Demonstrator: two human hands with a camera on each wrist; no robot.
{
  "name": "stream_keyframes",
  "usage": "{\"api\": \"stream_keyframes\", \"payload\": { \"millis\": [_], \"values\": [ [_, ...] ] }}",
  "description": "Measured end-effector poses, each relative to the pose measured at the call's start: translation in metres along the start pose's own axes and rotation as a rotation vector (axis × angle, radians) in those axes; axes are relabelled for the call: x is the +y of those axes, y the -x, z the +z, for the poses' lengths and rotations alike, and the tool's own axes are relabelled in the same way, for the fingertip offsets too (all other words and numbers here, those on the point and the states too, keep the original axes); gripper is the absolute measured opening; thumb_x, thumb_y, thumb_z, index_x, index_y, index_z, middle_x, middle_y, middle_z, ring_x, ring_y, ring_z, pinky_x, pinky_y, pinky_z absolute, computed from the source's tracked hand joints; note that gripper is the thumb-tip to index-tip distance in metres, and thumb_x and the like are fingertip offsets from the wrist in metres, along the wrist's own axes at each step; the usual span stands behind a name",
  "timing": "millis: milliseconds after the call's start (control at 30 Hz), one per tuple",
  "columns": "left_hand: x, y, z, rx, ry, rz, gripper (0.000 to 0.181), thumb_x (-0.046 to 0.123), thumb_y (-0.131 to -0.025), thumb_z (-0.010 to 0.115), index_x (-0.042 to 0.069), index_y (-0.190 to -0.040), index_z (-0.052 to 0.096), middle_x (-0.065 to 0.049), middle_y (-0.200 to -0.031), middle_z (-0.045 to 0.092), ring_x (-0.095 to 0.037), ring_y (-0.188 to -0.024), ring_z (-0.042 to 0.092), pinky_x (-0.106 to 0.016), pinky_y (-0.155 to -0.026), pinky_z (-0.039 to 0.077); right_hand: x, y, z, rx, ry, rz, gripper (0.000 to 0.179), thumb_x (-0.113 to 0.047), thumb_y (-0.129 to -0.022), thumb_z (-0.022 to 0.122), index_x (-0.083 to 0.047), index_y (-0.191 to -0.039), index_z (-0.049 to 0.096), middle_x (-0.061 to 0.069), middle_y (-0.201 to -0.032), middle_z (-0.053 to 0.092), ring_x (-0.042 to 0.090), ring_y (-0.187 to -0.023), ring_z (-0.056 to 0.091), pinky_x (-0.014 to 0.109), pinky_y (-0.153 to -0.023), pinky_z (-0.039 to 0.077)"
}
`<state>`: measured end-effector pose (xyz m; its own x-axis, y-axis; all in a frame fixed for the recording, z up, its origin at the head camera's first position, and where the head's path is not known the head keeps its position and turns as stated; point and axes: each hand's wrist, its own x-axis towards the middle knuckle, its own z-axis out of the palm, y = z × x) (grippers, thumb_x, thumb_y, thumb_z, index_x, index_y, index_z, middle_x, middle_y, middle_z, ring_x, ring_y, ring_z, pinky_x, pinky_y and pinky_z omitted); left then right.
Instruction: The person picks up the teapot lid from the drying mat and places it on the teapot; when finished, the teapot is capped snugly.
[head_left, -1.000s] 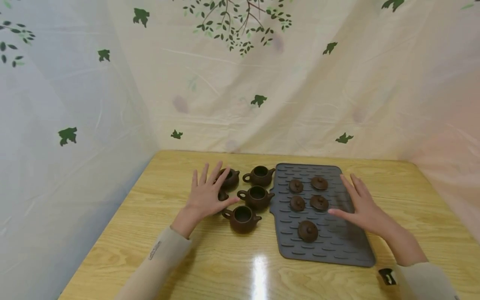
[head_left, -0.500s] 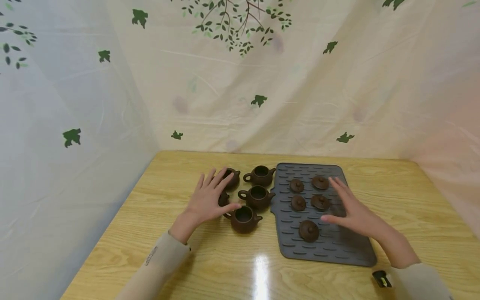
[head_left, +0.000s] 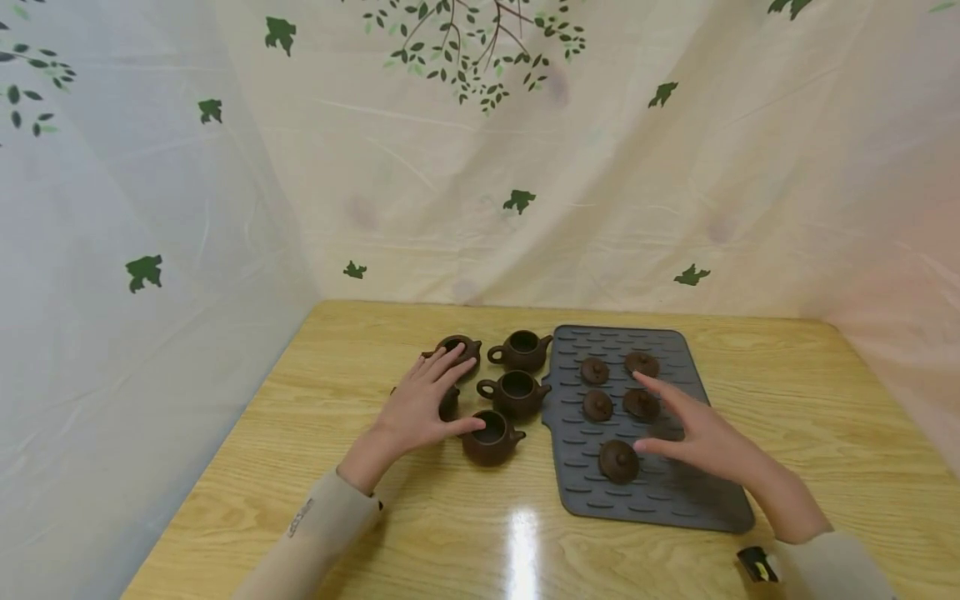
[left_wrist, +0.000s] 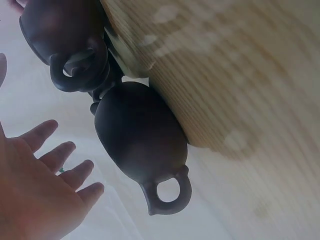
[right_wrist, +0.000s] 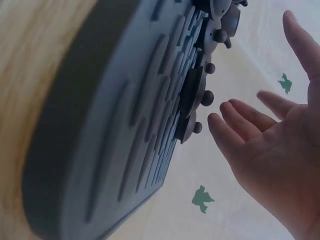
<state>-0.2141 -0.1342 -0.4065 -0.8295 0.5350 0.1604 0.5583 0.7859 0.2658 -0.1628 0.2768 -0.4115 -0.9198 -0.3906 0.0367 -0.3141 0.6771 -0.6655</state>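
In the head view, my left hand (head_left: 420, 407) spreads its fingers above a cluster of small lidless brown clay teapots. Under or beside it are the back-left teapot (head_left: 463, 367), a partly hidden left one (head_left: 449, 407) and the front teapot (head_left: 489, 450), whose rim the thumb overlaps. My right hand (head_left: 701, 433), thumb and fingers apart, hovers over a dark grey ridged mat (head_left: 697, 508) bearing several round knobbed teapot lids. Its thumb tip comes near the front lid (head_left: 618, 462), and its fingertips overlap the back-right lid (head_left: 642, 364). Both wrist views show empty palms beside teapots (left_wrist: 142, 132) and lids (right_wrist: 192, 90).
Two more teapots, one at the back right (head_left: 522, 351) and one in the middle (head_left: 516, 395), stand between the left hand and the mat. The wooden table (head_left: 450, 533) meets a leaf-printed cloth backdrop (head_left: 585, 242) behind. A small black item (head_left: 757, 565) shows beside the right cuff.
My right hand has moved left, from the mat's right edge to over the lids. The left hand has shifted slightly, its fingers lower over the teapots. The teapots and lids keep their places.
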Motion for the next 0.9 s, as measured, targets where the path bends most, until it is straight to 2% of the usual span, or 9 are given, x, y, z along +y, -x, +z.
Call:
{"api": "stream_keyframes", "payload": {
  "millis": [233, 500, 700, 900],
  "values": [
    [0.002, 0.002, 0.002, -0.014, 0.02, 0.017, 0.087, 0.063, -0.084, 0.068, 0.022, -0.154, 0.039, -0.005, -0.166, 0.024, -0.034, -0.153, 0.024, -0.058, -0.122, 0.023, 0.001, -0.001, 0.005, -0.023, -0.008, -0.026, 0.077, -0.035, -0.089, 0.075, -0.007, -0.152, 0.04, 0.02, -0.153, 0.044, 0.044, -0.136, 0.046, 0.059, -0.106, 0.043],
    [0.005, 0.004, 0.005, 0.01, 0.012, 0.043, 0.077, 0.062, -0.084, 0.07, 0.022, -0.147, 0.052, -0.004, -0.161, 0.037, -0.034, -0.149, 0.034, -0.057, -0.12, 0.03, -0.002, 0.001, 0.011, -0.061, -0.078, -0.064, 0.061, -0.031, -0.09, 0.074, -0.004, -0.14, 0.054, 0.018, -0.138, 0.06, 0.038, -0.123, 0.059, 0.042, -0.098, 0.054],
    [0.008, 0.007, 0.007, -0.004, 0.037, 0.024, 0.073, 0.06, -0.083, 0.071, 0.025, -0.145, 0.053, 0.0, -0.157, 0.044, -0.031, -0.147, 0.038, -0.054, -0.118, 0.034, 0.002, 0.001, 0.017, -0.083, -0.07, -0.097, 0.055, -0.03, -0.09, 0.074, -0.005, -0.136, 0.057, 0.016, -0.132, 0.065, 0.033, -0.117, 0.064, 0.033, -0.092, 0.057],
    [0.01, 0.009, 0.01, -0.006, 0.072, 0.023, 0.069, 0.057, -0.083, 0.073, 0.024, -0.142, 0.056, -0.002, -0.153, 0.048, -0.027, -0.143, 0.044, -0.051, -0.112, 0.043, 0.005, 0.001, 0.02, -0.108, -0.089, -0.122, 0.05, -0.03, -0.09, 0.074, -0.006, -0.131, 0.061, 0.015, -0.129, 0.066, 0.024, -0.109, 0.067, 0.033, -0.088, 0.058]
  ]
}}
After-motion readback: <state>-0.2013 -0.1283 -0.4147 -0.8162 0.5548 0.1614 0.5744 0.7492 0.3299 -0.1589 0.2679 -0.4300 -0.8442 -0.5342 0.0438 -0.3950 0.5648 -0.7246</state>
